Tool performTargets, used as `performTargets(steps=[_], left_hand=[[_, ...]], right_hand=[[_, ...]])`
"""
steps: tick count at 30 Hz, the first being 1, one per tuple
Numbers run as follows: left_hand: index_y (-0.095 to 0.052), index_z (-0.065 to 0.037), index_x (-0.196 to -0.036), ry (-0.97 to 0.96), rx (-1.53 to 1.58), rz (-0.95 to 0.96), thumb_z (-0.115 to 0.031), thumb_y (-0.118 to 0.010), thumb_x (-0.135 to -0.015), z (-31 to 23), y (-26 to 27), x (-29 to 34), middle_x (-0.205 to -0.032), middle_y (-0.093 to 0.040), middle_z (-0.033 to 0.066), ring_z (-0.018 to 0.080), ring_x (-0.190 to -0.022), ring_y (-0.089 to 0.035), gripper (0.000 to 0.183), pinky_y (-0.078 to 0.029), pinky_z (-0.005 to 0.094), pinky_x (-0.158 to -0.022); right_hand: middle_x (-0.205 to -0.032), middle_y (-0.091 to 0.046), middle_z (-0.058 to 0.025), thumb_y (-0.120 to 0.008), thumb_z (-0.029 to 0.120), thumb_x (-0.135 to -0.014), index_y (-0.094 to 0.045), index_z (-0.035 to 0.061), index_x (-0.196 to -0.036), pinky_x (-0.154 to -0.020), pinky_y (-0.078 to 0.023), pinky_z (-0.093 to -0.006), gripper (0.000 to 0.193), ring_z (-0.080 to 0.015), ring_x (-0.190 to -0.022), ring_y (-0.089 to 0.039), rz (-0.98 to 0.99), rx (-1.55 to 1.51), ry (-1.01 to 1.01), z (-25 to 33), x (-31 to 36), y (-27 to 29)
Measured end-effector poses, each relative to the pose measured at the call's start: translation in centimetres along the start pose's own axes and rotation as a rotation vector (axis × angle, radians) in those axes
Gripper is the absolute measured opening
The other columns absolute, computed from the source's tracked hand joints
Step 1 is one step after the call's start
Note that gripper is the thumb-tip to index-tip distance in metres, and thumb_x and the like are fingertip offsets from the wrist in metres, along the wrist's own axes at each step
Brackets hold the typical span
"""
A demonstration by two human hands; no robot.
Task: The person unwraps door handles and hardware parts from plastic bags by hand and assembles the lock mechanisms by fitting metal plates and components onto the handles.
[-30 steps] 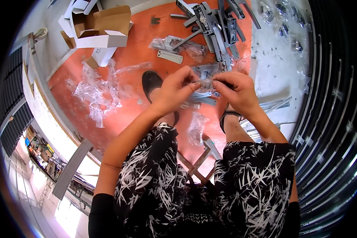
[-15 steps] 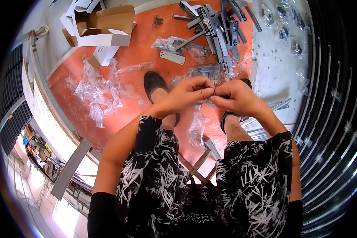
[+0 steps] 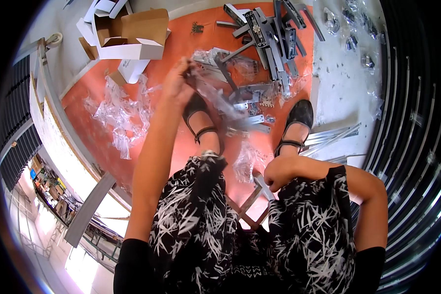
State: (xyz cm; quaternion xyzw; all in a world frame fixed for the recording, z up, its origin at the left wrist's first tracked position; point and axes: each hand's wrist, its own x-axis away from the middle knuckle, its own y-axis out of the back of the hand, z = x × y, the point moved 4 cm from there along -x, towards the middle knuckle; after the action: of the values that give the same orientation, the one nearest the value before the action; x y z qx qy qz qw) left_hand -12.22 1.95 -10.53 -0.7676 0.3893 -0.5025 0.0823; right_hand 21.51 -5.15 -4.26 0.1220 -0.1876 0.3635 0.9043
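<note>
My left hand (image 3: 178, 87) is raised over the left shoe, blurred by motion, with its fingers closed at the end of a clear plastic bag (image 3: 215, 97). The bag trails as a smear toward the middle of the floor; what it holds, if anything, cannot be made out. Beside my right knee is my right hand (image 3: 278, 175), its fingers curled; whatever may be inside them is hidden. Between the shoes lie small metal parts (image 3: 254, 120) and a little gold-coloured piece (image 3: 267, 104). Dark grey metal arms and bodies (image 3: 269, 46) form a pile beyond.
An open white cardboard box (image 3: 132, 51) stands at the far left, with crumpled plastic wrap (image 3: 117, 110) nearer. More clear wrap (image 3: 247, 159) lies between my legs. Metal strips (image 3: 333, 139) rest beside the right shoe (image 3: 300, 115). Long dark profiles (image 3: 416, 147) line the right side.
My hands, together above the floor before, have parted. The left has swung far and left and now grips the plastic bag; the right has drawn back to the right knee.
</note>
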Motion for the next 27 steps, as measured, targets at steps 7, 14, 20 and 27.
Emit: performTargets(steps=[7, 14, 20, 27], left_hand=[[-0.055, -0.012, -0.098, 0.21, 0.188, 0.188, -0.023, -0.053, -0.101, -0.6, -2.2, 3.4, -0.081, -0.053, -0.0009, 0.015, -0.075, -0.052, 0.011, -0.046, 0.0314, -0.072], [-0.054, -0.01, -0.096, 0.505, -0.107, 0.594, -0.027, -0.057, -0.099, 7.5, -14.1, 12.0, -0.081, -0.049, -0.0033, 0.0072, -0.067, -0.046, 0.018, -0.039, 0.0227, -0.059], [-0.061, -0.002, -0.109, 0.595, -0.729, 0.913, -0.036, -0.056, -0.101, 7.7, -13.6, 12.5, -0.095, -0.064, 0.0043, 0.0124, -0.088, -0.063, 0.035, -0.052, 0.0277, -0.077], [-0.062, -0.003, -0.102, -0.083, -2.056, 0.263, -0.024, -0.068, -0.088, 7.1, -5.1, 7.2, -0.097, -0.067, 0.0144, 0.0312, -0.09, -0.066, 0.027, -0.053, 0.0399, -0.076]], right_hand=[[-0.1, -0.069, -0.0167, -0.068, 0.038, -0.087, -0.07, 0.0077, -0.107, -0.078, -0.052, -0.0418, 0.037, -0.0315, -0.091, -0.068, -1.044, -0.166, -0.446, -3.0, 6.1, 8.4], [-0.131, -0.056, -0.0133, -0.066, 0.053, -0.09, -0.05, 0.0041, -0.134, -0.091, -0.053, -0.0409, 0.068, -0.0232, -0.114, -0.06, -0.73, -1.959, 0.084, -5.1, 2.0, 8.9], [-0.095, -0.069, -0.0082, -0.071, 0.025, -0.089, -0.065, 0.0007, -0.108, -0.074, -0.053, -0.0315, 0.032, -0.0171, -0.088, -0.066, -0.911, -1.501, 0.049, -4.9, 3.9, 7.3], [-0.077, -0.066, -0.0103, -0.078, 0.034, -0.079, -0.068, -0.0014, -0.091, -0.071, -0.049, -0.0343, 0.039, -0.0219, -0.074, -0.063, -0.902, -0.635, -0.615, -3.7, 10.5, 7.0]])
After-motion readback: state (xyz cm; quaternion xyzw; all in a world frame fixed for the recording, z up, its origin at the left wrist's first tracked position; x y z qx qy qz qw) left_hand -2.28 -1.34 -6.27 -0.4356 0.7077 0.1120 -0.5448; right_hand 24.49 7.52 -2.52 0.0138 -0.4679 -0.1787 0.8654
